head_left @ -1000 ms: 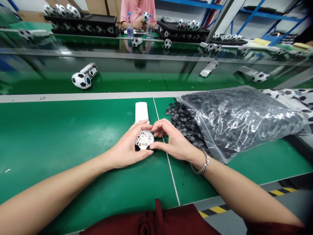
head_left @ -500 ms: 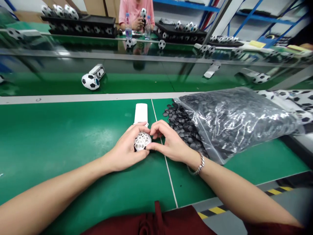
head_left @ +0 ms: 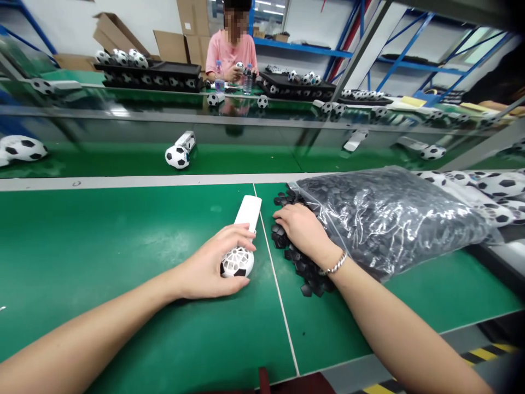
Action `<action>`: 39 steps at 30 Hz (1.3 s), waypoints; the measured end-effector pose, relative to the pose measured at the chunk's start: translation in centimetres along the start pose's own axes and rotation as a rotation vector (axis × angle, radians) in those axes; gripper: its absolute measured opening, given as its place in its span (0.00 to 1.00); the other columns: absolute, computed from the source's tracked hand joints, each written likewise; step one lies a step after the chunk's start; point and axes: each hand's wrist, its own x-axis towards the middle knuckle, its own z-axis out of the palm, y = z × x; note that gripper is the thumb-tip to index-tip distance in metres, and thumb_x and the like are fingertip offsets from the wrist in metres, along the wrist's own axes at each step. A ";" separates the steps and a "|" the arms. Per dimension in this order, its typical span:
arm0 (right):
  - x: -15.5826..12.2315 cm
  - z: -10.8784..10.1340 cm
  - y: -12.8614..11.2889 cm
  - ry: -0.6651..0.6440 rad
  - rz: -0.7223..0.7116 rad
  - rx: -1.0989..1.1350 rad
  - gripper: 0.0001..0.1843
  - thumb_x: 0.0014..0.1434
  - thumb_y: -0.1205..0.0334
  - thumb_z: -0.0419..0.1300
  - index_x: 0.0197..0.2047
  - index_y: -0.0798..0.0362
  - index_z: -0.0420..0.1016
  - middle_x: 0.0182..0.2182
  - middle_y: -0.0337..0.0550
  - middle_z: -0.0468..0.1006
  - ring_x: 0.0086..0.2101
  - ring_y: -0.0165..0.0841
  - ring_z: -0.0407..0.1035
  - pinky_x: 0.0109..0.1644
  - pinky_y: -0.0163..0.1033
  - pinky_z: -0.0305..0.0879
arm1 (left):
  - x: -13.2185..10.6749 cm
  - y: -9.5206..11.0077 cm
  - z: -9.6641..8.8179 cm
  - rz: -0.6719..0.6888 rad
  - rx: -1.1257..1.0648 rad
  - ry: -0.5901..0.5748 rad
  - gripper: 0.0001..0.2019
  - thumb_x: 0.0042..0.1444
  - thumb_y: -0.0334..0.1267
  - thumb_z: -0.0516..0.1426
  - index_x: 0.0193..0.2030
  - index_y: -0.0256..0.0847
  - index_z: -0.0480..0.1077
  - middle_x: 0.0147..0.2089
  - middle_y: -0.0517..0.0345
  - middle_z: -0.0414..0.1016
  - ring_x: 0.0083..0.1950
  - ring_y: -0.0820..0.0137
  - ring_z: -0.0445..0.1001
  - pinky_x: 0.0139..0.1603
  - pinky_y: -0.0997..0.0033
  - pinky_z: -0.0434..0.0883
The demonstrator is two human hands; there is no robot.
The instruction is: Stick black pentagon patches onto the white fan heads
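- The left hand (head_left: pixel 207 268) clenched its fingers around a white plastic lattice ball (head_left: pixel 237 262), at lower centre of the frame, above the green surface (head_left: pixel 102 262).
- The right hand (head_left: pixel 303 230) rested on a heap of black hexagonal patches (head_left: pixel 305 273); whether its fingers pinched one, I cannot tell.
- Patching the ball seemed in hand; the next move seemingly called for bringing a patch across.

plastic bag (head_left: pixel 389 224) and black patches (head_left: pixel 303 268) crowding the right hand (head_left: pixel 303 232)

Black-and-white lattice ball shell (head_left: pixel 237 261)
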 end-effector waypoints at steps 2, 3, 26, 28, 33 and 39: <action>-0.4 -0.5 -0.1 0.007 0.004 0.036 0.09 0.57 0.67 0.53 0.37 0.56 0.74 0.32 0.47 0.76 0.35 0.37 0.67 0.41 0.42 0.63 | -0.2 0.0 0.0 -0.096 0.035 0.083 0.26 0.40 0.38 0.61 0.48 0.44 0.59 0.57 0.49 0.53 0.62 0.57 0.51 0.59 0.52 0.56; -0.6 -0.7 -0.2 0.017 0.015 0.062 0.08 0.57 0.67 0.54 0.37 0.56 0.74 0.32 0.47 0.76 0.35 0.36 0.68 0.41 0.42 0.63 | -0.2 0.0 0.0 -0.153 0.043 0.114 0.29 0.38 0.40 0.63 0.49 0.44 0.59 0.56 0.49 0.52 0.60 0.56 0.53 0.58 0.51 0.57; -2.4 -1.4 -4.7 -0.042 -0.257 0.826 0.04 0.57 0.67 0.55 0.33 0.54 0.71 0.30 0.40 0.73 0.33 0.27 0.67 0.39 0.33 0.62 | -0.3 0.6 0.1 -0.179 0.034 0.072 0.21 0.45 0.30 0.54 0.49 0.45 0.59 0.51 0.56 0.60 0.50 0.65 0.64 0.50 0.65 0.64; -2.4 -1.2 -4.8 -0.022 -0.243 0.824 0.04 0.57 0.68 0.54 0.34 0.54 0.71 0.30 0.40 0.72 0.33 0.27 0.67 0.39 0.33 0.62 | -0.3 0.7 0.3 -0.181 0.023 0.100 0.21 0.45 0.31 0.55 0.48 0.44 0.60 0.50 0.55 0.61 0.50 0.65 0.64 0.50 0.65 0.64; -2.3 -1.0 -5.1 0.014 -0.193 0.854 0.02 0.55 0.68 0.57 0.33 0.55 0.71 0.29 0.39 0.72 0.31 0.26 0.66 0.38 0.32 0.62 | 0.0 0.7 0.9 -0.207 0.017 0.198 0.18 0.46 0.34 0.57 0.45 0.43 0.61 0.47 0.56 0.62 0.49 0.66 0.64 0.50 0.64 0.63; -2.1 -0.9 -5.2 -0.005 -0.075 0.928 0.03 0.52 0.65 0.61 0.29 0.55 0.71 0.26 0.37 0.71 0.28 0.25 0.65 0.34 0.30 0.62 | 0.3 0.4 1.4 -0.196 0.028 0.260 0.17 0.44 0.30 0.55 0.43 0.43 0.61 0.45 0.57 0.62 0.48 0.66 0.64 0.48 0.65 0.65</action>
